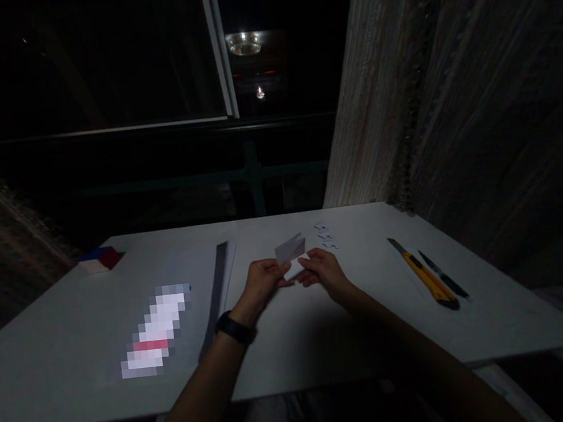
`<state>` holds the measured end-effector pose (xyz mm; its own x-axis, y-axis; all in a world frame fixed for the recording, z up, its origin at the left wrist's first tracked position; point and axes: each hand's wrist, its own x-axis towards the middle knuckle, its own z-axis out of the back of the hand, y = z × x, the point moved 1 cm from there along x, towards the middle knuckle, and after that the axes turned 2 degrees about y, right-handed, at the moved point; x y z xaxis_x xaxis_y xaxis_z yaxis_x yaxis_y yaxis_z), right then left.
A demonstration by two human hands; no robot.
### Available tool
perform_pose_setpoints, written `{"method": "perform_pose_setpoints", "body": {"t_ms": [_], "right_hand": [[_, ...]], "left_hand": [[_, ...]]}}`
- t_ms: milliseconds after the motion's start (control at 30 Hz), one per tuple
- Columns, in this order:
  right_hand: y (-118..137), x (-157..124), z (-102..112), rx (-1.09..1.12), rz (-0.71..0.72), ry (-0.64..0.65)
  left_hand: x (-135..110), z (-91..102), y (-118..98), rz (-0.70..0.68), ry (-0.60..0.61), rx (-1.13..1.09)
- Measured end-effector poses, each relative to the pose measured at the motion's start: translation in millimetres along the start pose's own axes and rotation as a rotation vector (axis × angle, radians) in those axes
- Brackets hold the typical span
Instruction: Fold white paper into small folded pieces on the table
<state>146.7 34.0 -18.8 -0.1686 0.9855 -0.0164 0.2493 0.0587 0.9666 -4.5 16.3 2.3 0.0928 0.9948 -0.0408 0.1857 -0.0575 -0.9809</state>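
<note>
A small piece of folded white paper [291,249] is held up over the middle of the table, one flap standing and a lower part lying between my fingers. My left hand [265,281], with a dark watch on its wrist, pinches the paper's left side. On the right side, my right hand [324,272] grips it with thumb and fingers. Just beyond my right hand, several small paper pieces with dark marks [326,236] lie in a short row. The dim light hides the finer creases.
On the white table [287,365], a yellow utility knife [427,277] and a dark pen [444,274] lie at right. Paper sheets with a dark strip [218,291] and a bright, pixelated object [158,331] are at left. A coloured box [100,259] sits far left; curtains [368,81] flank the window.
</note>
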Motion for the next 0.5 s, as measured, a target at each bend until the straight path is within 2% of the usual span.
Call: {"method": "perform_pose_setpoints", "body": {"t_ms": [167, 333, 500], "right_hand": [[1.9, -0.3, 0.7, -0.015, 0.052, -0.002], [2.7, 0.9, 0.4, -0.02, 0.043, 0.003], [2.3, 0.8, 0.8, 0.012, 0.04, -0.034]], "left_hand": [[1.4, 2.0, 3.4, 0.023, 0.038, -0.012], [3.2, 4.0, 5.7, 0.051, 0.089, -0.049], [1.5, 2.5, 4.2, 0.048, 0.033, -0.105]]}}
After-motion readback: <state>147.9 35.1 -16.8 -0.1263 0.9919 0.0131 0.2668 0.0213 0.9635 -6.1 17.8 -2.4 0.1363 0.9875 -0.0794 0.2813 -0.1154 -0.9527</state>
